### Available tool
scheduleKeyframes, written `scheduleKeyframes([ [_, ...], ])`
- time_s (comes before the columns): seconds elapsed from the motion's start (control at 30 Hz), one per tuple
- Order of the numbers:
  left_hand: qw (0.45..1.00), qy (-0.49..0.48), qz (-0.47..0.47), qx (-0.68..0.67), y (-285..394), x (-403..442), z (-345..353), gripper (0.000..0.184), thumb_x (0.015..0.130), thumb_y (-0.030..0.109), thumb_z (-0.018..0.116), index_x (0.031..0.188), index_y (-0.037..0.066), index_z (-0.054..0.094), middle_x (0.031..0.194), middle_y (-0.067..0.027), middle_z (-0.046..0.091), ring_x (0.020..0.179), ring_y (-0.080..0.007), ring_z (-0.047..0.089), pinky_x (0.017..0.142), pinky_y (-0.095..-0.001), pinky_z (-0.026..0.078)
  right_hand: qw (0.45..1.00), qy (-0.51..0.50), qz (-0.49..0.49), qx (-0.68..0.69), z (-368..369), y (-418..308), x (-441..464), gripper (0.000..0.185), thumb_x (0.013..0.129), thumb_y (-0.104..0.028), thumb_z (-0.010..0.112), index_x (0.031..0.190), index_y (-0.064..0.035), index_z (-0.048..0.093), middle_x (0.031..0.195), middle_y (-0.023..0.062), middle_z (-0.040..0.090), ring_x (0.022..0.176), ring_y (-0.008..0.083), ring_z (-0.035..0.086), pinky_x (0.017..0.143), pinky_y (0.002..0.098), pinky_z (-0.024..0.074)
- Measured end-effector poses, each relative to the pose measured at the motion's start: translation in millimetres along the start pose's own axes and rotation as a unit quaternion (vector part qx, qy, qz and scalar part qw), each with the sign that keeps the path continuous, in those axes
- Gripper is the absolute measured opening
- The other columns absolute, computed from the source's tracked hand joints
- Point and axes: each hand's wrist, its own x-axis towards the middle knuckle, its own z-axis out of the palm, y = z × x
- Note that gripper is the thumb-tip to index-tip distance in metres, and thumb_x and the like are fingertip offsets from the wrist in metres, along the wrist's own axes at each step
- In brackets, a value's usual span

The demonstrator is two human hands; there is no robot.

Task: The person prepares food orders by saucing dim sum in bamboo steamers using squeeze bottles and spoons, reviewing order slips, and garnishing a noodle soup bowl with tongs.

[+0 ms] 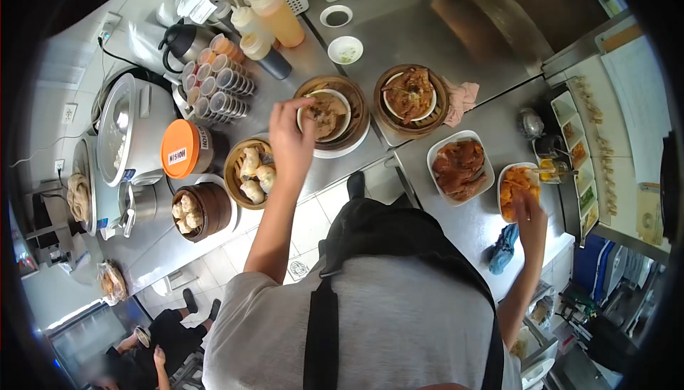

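Note:
My left hand [291,128] is at the left edge of a white bowl [348,116] of brown meat pieces [326,116]. Its thumb and fingers are apart, with nothing seen between them; whether they touch the rim I cannot tell. The bowl sits in a round bamboo steamer [361,98]. My right hand [529,212] reaches over a white tub [501,208] of orange food pieces [514,185]. The fingers of this hand are drawn together and slightly blurred, and what they pinch is not clear. Beside the tub is a white square dish [489,176] of reddish-brown meat [459,168].
Another bamboo steamer [380,108] holds a bowl of meat beside a pink cloth [459,98]. Dumpling steamers [231,176] stand left, near an orange-lidded tub [179,148] and stacked sauce cups [221,84]. A blue cloth [504,249] lies right. Another person [167,340] is at lower left.

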Motion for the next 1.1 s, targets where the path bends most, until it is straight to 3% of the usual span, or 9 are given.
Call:
scheduleKeyframes([
  [0.1,0.998,-0.009,-0.051,0.044,-25,-1,-18,0.025,0.083,0.004,0.055,0.107,0.001,0.062,0.098,-0.0186,0.059,0.093,-0.0353,0.058,0.081,-0.0425,0.047,0.990,-0.076,-0.067,0.100,62,-69,69,0.041,0.094,-0.028,0.055,0.128,-0.0065,0.053,0.077,0.0061,0.065,0.060,0.0092,0.053,0.057,0.0247,0.0444],
  [0.2,0.990,-0.046,-0.129,0.028,-78,-3,-7,0.033,0.085,0.011,0.056,0.116,-0.001,0.060,0.103,-0.0263,0.063,0.094,-0.0387,0.062,0.083,-0.0440,0.048,0.989,-0.049,-0.139,-0.005,134,-88,143,0.051,0.089,-0.029,0.060,0.133,-0.0075,0.048,0.091,0.0157,0.066,0.068,0.0178,0.067,0.063,0.0296,0.0521],
  [0.33,0.987,-0.109,-0.113,0.034,-84,13,-6,0.035,0.086,0.020,0.057,0.114,0.000,0.062,0.091,-0.0271,0.065,0.085,-0.0403,0.064,0.079,-0.0450,0.050,0.986,-0.166,-0.017,0.000,152,-118,167,0.054,0.081,-0.018,0.059,0.133,-0.0091,0.048,0.119,0.0219,0.056,0.092,0.0311,0.065,0.074,0.0384,0.0560],
  [0.43,0.965,-0.202,-0.156,0.067,-103,20,-2,0.036,0.084,0.022,0.058,0.114,0.002,0.063,0.090,-0.0258,0.065,0.085,-0.0408,0.064,0.080,-0.0457,0.050,0.948,-0.017,-0.297,-0.117,203,-30,228,0.055,0.080,-0.012,0.056,0.134,-0.0095,0.047,0.119,0.0212,0.055,0.106,0.0293,0.059,0.059,0.0362,0.0581],
  [0.5,0.957,-0.217,-0.184,0.053,-96,25,-6,0.037,0.080,0.021,0.061,0.112,0.003,0.065,0.083,-0.0244,0.066,0.081,-0.0385,0.065,0.077,-0.0440,0.051,0.980,-0.121,-0.137,0.085,185,-60,204,0.056,0.080,-0.007,0.054,0.135,-0.0081,0.045,0.118,0.0174,0.056,0.110,0.0278,0.056,0.048,0.0350,0.0597],
  [0.6,0.959,-0.218,-0.174,0.057,-106,24,-5,0.038,0.079,0.019,0.061,0.112,0.001,0.064,0.077,-0.0211,0.067,0.073,-0.0341,0.067,0.069,-0.0394,0.053,0.967,-0.138,-0.003,0.216,166,-89,179,0.055,0.083,-0.005,0.051,0.137,-0.0055,0.042,0.120,0.0169,0.053,0.094,0.0328,0.065,0.054,0.0433,0.0626],
  [0.77,0.970,-0.190,-0.099,0.110,-113,20,-11,0.034,0.077,0.016,0.063,0.107,0.000,0.067,0.071,-0.0194,0.066,0.058,-0.0282,0.066,0.062,-0.0367,0.053,0.956,-0.161,-0.038,0.241,121,-142,155,0.057,0.086,-0.003,0.045,0.141,-0.0053,0.035,0.112,0.0168,0.059,0.074,0.0277,0.068,0.053,0.0355,0.0620],
  [0.97,0.957,-0.217,-0.186,0.043,-105,23,-26,0.036,0.074,0.020,0.066,0.107,0.005,0.069,0.086,-0.0250,0.065,0.084,-0.0392,0.064,0.080,-0.0439,0.051,0.942,-0.243,-0.092,0.212,116,-211,122,0.058,0.086,-0.006,0.046,0.143,-0.0058,0.034,0.105,0.0145,0.062,0.065,0.0203,0.067,0.051,0.0282,0.0594],
  [1.1,0.963,-0.209,-0.162,0.048,-111,22,-24,0.035,0.080,0.017,0.063,0.112,0.004,0.066,0.074,-0.0182,0.068,0.055,-0.0248,0.066,0.062,-0.0356,0.052,0.924,-0.297,-0.104,0.216,149,-236,106,0.059,0.085,-0.007,0.047,0.143,-0.0072,0.035,0.098,0.0124,0.063,0.061,0.0170,0.066,0.048,0.0270,0.0577],
])
